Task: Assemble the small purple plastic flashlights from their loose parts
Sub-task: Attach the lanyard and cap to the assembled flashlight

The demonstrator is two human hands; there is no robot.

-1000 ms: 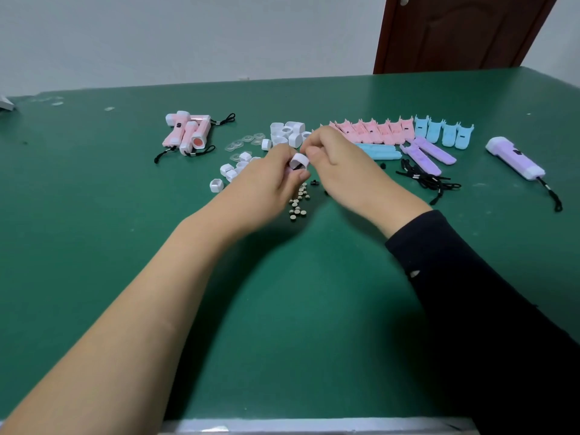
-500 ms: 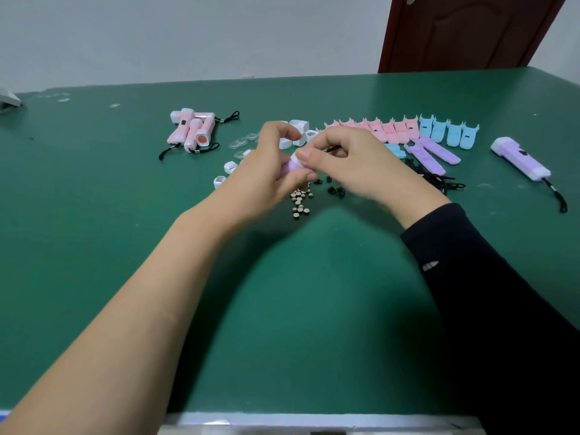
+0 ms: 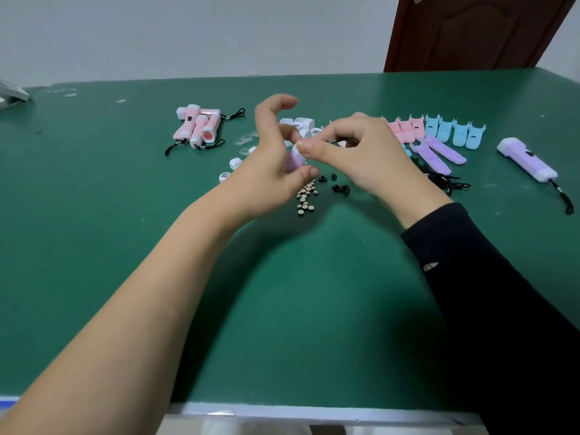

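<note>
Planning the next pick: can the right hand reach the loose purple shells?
Probably yes: the purple shells lie uncovered just beside the right hand, though it pinches a part.

Left hand (image 3: 266,174) upper fingers (image 3: 281,102) lifted; purple flashlight body (image 3: 293,160) exposed, right hand (image 3: 361,152) pinching it.

Soft, even overhead light, faint shadows under the forearms, slight motion blur, wide-angle edge bowing.

Flashlight cluster (image 3: 201,128) left, shells (image 3: 444,133) right (batteries (image 3: 306,197) between, nearer)
</note>
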